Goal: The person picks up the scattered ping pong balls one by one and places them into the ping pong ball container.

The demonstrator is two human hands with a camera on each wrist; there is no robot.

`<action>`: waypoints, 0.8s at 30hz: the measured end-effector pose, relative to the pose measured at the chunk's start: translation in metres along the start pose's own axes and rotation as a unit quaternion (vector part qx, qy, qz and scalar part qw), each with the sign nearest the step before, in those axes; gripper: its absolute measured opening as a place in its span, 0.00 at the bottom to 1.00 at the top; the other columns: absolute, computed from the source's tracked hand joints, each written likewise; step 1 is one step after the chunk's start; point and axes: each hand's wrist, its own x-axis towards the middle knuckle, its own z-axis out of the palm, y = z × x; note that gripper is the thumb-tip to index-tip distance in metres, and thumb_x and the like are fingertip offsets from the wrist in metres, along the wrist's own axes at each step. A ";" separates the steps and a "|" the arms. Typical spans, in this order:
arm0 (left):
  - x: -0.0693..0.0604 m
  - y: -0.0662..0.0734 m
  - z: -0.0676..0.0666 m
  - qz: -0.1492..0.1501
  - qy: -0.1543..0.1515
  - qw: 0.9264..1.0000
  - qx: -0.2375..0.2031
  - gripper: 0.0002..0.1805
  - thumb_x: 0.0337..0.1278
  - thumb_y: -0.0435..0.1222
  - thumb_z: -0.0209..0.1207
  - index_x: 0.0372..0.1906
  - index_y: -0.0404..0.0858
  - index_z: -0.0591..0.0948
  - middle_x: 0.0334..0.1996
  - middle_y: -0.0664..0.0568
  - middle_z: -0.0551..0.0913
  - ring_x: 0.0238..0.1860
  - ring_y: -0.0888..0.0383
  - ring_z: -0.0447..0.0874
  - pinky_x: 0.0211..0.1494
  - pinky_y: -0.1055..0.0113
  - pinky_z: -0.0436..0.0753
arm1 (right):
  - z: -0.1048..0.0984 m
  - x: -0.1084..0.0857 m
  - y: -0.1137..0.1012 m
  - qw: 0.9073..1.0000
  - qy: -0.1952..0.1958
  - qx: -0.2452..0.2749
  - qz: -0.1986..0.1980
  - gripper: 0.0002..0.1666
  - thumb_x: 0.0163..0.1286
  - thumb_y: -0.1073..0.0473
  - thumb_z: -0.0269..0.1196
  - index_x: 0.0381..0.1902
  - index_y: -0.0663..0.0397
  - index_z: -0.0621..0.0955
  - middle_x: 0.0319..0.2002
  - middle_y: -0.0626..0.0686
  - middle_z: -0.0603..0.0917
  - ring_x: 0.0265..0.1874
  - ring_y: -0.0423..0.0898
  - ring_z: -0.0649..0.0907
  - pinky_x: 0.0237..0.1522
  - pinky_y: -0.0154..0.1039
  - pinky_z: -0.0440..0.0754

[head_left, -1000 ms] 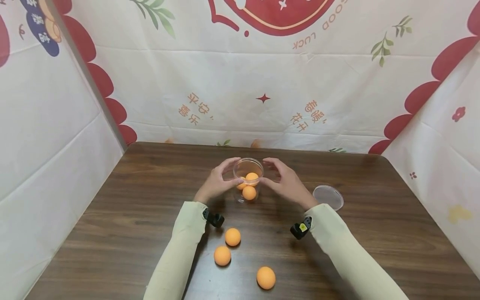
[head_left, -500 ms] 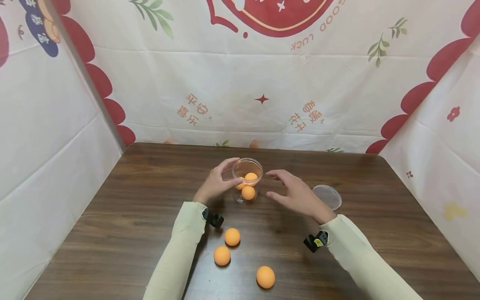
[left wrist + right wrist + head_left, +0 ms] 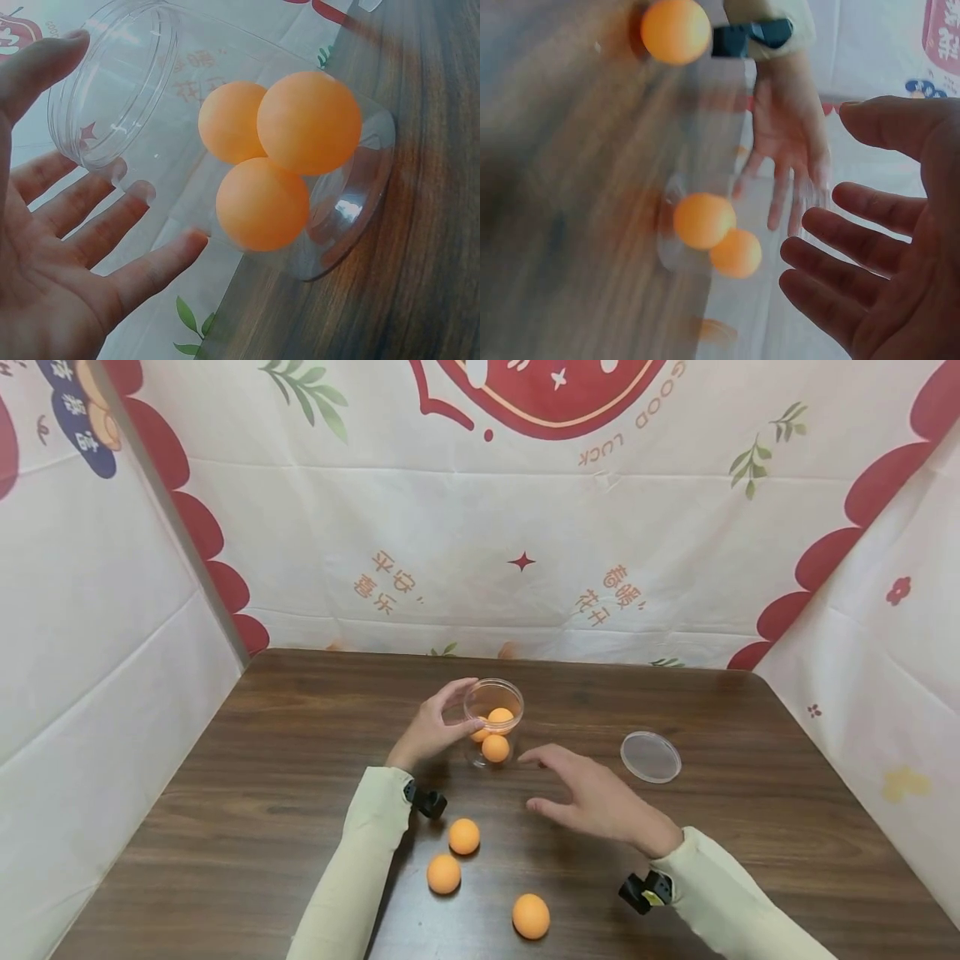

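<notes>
A clear plastic jar [image 3: 493, 695] stands upright and uncovered on the table, with 3 orange ping-pong balls [image 3: 309, 124] inside. My left hand [image 3: 433, 727] holds the jar near its rim, thumb on the near side and fingers around the left and far side. To the right of the jar, my right hand [image 3: 596, 797] hovers above the table, its fingers loosely extended and holding nothing. Nearer to me lie 3 loose balls: one ball [image 3: 464, 837] and another ball [image 3: 444, 874] close together, plus a third ball [image 3: 531, 917] farther right.
A round clear lid [image 3: 651, 757] lies flat on the wooden table [image 3: 247, 827], right of the jar. White printed cloth [image 3: 480, 527] hangs behind the table and along both sides.
My right hand has come away from the jar's right side and moved toward me and slightly right. The left hand and the jar have stayed in place.
</notes>
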 end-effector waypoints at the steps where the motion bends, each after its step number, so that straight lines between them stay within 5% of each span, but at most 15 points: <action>1: 0.000 0.000 0.000 0.001 -0.001 1.000 0.000 0.34 0.55 0.36 0.65 0.67 0.44 0.67 0.65 0.46 0.71 0.66 0.48 0.70 0.58 0.56 0.79 | 0.002 -0.002 -0.002 1.000 -0.004 0.000 -0.002 0.29 0.64 0.50 0.65 0.61 0.47 0.72 0.57 0.48 0.78 0.55 0.47 0.79 0.54 0.48 0.79; 15: 0.000 -0.002 0.005 -0.005 -0.011 1.000 -0.016 0.34 0.56 0.36 0.65 0.68 0.44 0.66 0.67 0.46 0.69 0.67 0.45 0.68 0.58 0.54 0.78 | 0.036 -0.037 -0.017 0.995 -0.078 0.014 -0.055 0.24 0.64 0.52 0.65 0.56 0.49 0.75 0.51 0.45 0.80 0.50 0.43 0.81 0.50 0.42 0.81; 24: 0.000 -0.001 0.001 -0.002 -0.003 1.000 -0.013 0.34 0.56 0.35 0.65 0.68 0.39 0.66 0.66 0.43 0.70 0.66 0.45 0.68 0.58 0.50 0.78 | 0.055 -0.048 -0.017 0.992 -0.104 0.002 -0.068 0.23 0.64 0.43 0.63 0.53 0.44 0.75 0.48 0.39 0.79 0.45 0.34 0.78 0.44 0.36 0.80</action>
